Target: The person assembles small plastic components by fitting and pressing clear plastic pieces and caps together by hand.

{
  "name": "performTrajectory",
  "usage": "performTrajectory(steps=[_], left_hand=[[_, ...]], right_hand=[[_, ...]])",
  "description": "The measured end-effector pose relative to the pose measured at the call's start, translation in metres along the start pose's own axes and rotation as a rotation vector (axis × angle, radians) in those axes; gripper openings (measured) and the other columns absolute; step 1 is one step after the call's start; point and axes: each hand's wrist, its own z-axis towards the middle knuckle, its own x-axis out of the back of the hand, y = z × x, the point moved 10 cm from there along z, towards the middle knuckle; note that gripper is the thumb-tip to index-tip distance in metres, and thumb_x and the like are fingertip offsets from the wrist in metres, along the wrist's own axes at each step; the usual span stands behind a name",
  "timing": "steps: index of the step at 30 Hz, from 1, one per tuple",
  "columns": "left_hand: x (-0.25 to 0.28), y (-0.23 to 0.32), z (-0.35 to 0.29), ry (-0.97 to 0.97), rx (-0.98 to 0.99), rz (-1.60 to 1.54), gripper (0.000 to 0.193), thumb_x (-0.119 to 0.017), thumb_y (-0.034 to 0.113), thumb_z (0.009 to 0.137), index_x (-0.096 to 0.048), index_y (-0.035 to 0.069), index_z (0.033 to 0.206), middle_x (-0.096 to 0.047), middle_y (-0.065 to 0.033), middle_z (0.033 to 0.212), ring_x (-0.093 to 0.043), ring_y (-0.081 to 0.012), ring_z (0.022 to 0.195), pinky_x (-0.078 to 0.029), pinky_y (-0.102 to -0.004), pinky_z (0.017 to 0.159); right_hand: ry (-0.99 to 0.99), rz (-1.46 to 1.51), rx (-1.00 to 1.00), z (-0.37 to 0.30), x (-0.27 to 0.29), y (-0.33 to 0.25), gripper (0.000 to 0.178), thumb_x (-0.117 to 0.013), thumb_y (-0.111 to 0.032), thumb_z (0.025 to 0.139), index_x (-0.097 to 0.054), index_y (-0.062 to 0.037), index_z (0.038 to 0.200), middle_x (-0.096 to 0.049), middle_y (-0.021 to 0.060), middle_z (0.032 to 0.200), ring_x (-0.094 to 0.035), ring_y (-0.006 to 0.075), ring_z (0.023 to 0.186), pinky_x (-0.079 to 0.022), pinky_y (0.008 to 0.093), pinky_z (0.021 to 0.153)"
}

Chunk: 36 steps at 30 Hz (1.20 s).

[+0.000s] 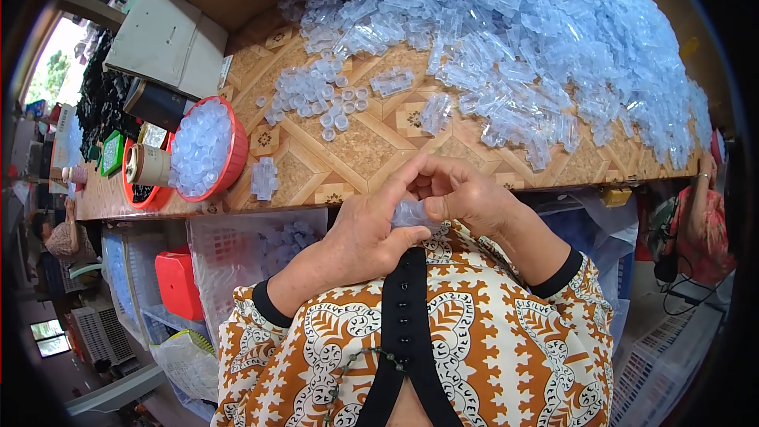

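Close to my body, at the table's front edge, both hands meet around a translucent plastic piece [406,215]. My left hand [354,236] wraps its fingers and thumb about it from the left. From the other side my right hand [466,196] grips it with curled fingers and thumb; part of the piece is hidden behind them. Just beyond lie small groups of clear plastic tubes [436,115], with another group [264,179] to the left. Farther off, small round clear caps [308,91] are scattered on the table.
A large heap of clear plastic tubes [538,24] covers the back and right of the patterned table [356,150]. At left stand a red bowl [232,160] of clear cups, a cream container [149,165] and a grey box [162,39]. Lined crates [225,241] sit below; people are at both sides.
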Motion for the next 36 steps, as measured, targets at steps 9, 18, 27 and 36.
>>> performTrajectory(steps=[9,18,27,36], left_hand=[[-0.007,-0.008,0.007,0.027,-0.062,0.007,0.087,-0.073,0.004,0.085,-0.030,0.006,0.160,-0.067,-0.0239,0.125,-0.069,-0.0381,0.113,-0.055,-0.0423,0.095],[0.009,-0.050,0.004,0.188,0.023,-0.318,0.071,-0.071,0.004,0.090,-0.042,0.005,0.155,-0.068,-0.0144,0.130,-0.068,-0.0193,0.113,-0.055,-0.0336,0.096],[0.053,-0.025,-0.026,0.594,-0.278,0.348,0.058,-0.069,-0.008,0.085,-0.058,0.002,0.141,-0.067,-0.0218,0.133,-0.068,-0.0347,0.119,-0.057,-0.0375,0.097],[0.038,-0.009,-0.014,0.468,-0.408,0.274,0.067,-0.069,-0.004,0.087,-0.047,-0.001,0.151,-0.052,-0.0275,0.150,-0.057,-0.0381,0.136,-0.053,-0.0398,0.103]], right_hand=[[0.059,-0.081,0.030,-0.001,0.012,0.002,0.051,-0.064,0.003,0.084,-0.056,0.0006,0.135,-0.064,0.0124,0.128,-0.061,0.0220,0.121,-0.050,0.0349,0.100],[0.163,-0.016,0.084,0.024,0.024,0.012,0.050,-0.069,-0.017,0.098,-0.051,-0.0006,0.142,-0.064,0.0096,0.129,-0.064,0.0164,0.110,-0.053,0.0299,0.092],[0.252,-0.192,0.122,0.023,0.027,0.010,0.047,-0.060,-0.019,0.106,-0.048,-0.0036,0.149,-0.064,0.0050,0.118,-0.066,0.0133,0.102,-0.057,0.0277,0.083],[0.191,0.022,0.286,0.028,0.017,-0.006,0.056,-0.069,0.002,0.091,-0.052,-0.0023,0.145,-0.065,0.0044,0.120,-0.064,0.0098,0.096,-0.056,0.0257,0.082]])
